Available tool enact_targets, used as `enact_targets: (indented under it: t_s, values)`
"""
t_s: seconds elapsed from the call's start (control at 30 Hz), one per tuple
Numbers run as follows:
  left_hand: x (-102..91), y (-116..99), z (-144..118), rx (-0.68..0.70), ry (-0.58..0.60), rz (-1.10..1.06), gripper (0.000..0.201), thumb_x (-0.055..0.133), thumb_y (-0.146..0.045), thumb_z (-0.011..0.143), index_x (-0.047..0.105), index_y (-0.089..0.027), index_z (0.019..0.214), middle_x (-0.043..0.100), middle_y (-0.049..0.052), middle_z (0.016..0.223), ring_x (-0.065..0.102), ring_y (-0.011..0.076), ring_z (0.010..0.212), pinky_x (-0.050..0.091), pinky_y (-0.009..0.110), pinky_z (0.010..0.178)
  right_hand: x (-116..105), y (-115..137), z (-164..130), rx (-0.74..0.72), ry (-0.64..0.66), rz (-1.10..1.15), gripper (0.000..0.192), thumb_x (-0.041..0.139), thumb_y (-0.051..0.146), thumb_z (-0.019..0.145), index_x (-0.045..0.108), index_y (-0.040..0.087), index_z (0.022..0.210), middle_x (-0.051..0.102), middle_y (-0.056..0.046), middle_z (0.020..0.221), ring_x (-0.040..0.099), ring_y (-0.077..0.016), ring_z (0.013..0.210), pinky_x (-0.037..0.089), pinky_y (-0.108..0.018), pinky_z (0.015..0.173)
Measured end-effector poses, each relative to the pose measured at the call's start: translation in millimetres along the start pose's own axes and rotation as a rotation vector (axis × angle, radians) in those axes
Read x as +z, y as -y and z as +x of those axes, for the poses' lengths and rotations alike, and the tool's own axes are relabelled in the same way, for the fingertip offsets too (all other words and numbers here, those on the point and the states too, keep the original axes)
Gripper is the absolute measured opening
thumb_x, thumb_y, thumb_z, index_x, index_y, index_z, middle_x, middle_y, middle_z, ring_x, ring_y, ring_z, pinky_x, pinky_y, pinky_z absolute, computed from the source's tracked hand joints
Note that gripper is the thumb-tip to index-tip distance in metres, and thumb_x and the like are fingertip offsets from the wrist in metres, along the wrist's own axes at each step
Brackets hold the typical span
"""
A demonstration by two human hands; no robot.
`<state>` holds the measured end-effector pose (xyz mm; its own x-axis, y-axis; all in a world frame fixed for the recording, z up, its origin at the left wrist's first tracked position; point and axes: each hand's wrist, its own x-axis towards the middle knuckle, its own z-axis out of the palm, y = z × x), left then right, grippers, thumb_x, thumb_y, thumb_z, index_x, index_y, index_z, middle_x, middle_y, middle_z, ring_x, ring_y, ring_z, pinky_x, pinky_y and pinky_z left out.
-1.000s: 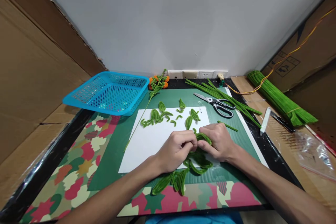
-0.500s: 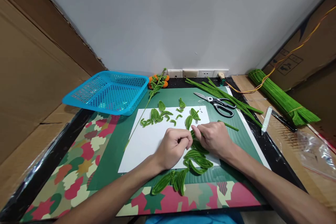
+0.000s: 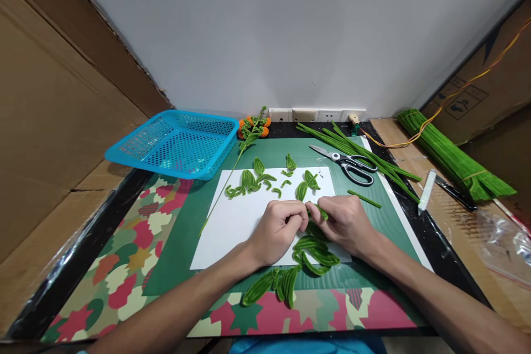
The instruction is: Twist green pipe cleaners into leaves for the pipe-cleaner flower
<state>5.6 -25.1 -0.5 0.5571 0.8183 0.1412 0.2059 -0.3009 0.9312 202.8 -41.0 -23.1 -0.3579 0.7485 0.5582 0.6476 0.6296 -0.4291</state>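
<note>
Over the near half of the white sheet (image 3: 244,221), both hands are working a green stem (image 3: 319,211), a short fuzzy pipe-cleaner piece. The left hand (image 3: 276,229) is lying curled, its fingers (image 3: 299,220) pinching one end; the right hand (image 3: 346,222) is gripping the other end, fingers closed on it. A second ago the hands were sitting a little nearer the person with a bent loop of stem raised between them; now they are pressing closer together and further up the sheet, and the piece is showing only as a small tip. To my eye this means the bending or twisting is continuing, not finished.

Just nearer than the hands, a leaf cluster (image 3: 311,251) of looped, plush stems is lying partly on the sheet, with more loops trailing off its near edge. Beyond the hands, small leaves (image 3: 259,180) are lying scattered over the sheet's far half. Scissors (image 3: 350,165), steel with dark handles, are resting beyond the sheet's right corner, beside long straight stems (image 3: 365,157). A perforated blue basket (image 3: 178,144) is standing beyond the sheet's left corner. All of it is sitting on a ridged green mat (image 3: 182,232) on the worktop.
</note>
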Motion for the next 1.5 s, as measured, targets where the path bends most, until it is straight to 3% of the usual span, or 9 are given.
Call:
enact_targets:
  t_s: [0.27, 1.1, 1.3, 1.5]
  values:
    - [1.0, 1.9, -1.1, 0.058, -0.021, 0.059, 0.032, 0.044, -0.008, 0.087, 0.053, -0.018, 0.058, 0.051, -0.003, 0.056, 0.045, 0.0119, 0.057, 0.036, 0.027, 0.063, -4.6, 1.7, 1.7, -0.009, 0.01, -0.006, 0.046, 0.05, 0.025, 0.106, 0.038, 0.023, 0.062, 0.039, 0.005, 0.051, 0.03, -0.0112, 0.047, 0.021, -0.03, 0.053]
    - [0.0, 3.5, -2.3, 0.052, -0.021, 0.132, 0.03, 0.044, -0.007, 0.087, 0.054, -0.017, 0.06, 0.05, -0.004, 0.057, 0.044, 0.0102, 0.057, 0.034, 0.025, 0.062, -0.8, 1.8, 3.3, -0.001, -0.094, -0.097, 0.049, 0.053, 0.021, 0.105, 0.038, 0.022, 0.059, 0.039, 0.006, 0.048, 0.03, -0.0104, 0.045, 0.021, -0.031, 0.052]
    - [-0.1, 4.3, -3.0, 0.022, -0.065, 0.111, 0.029, 0.044, -0.007, 0.087, 0.052, -0.018, 0.061, 0.051, -0.004, 0.059, 0.046, 0.0107, 0.058, 0.034, 0.025, 0.062, -9.0, 0.7, 6.1, -0.216, -0.043, -0.107, 0.047, 0.048, 0.029, 0.109, 0.046, 0.022, 0.062, 0.046, 0.004, 0.053, 0.035, -0.0124, 0.048, 0.025, -0.032, 0.054]
    - [-1.0, 4.3, -2.6, 0.024, -0.099, 0.086, 0.029, 0.044, -0.004, 0.086, 0.054, -0.017, 0.062, 0.052, -0.004, 0.061, 0.045, 0.0105, 0.059, 0.034, 0.025, 0.062, -15.0, 1.8, 6.3, -0.488, -0.114, -0.375, 0.045, 0.053, 0.023, 0.107, 0.053, 0.02, 0.062, 0.045, 0.002, 0.055, 0.036, -0.0148, 0.052, 0.024, -0.033, 0.055]
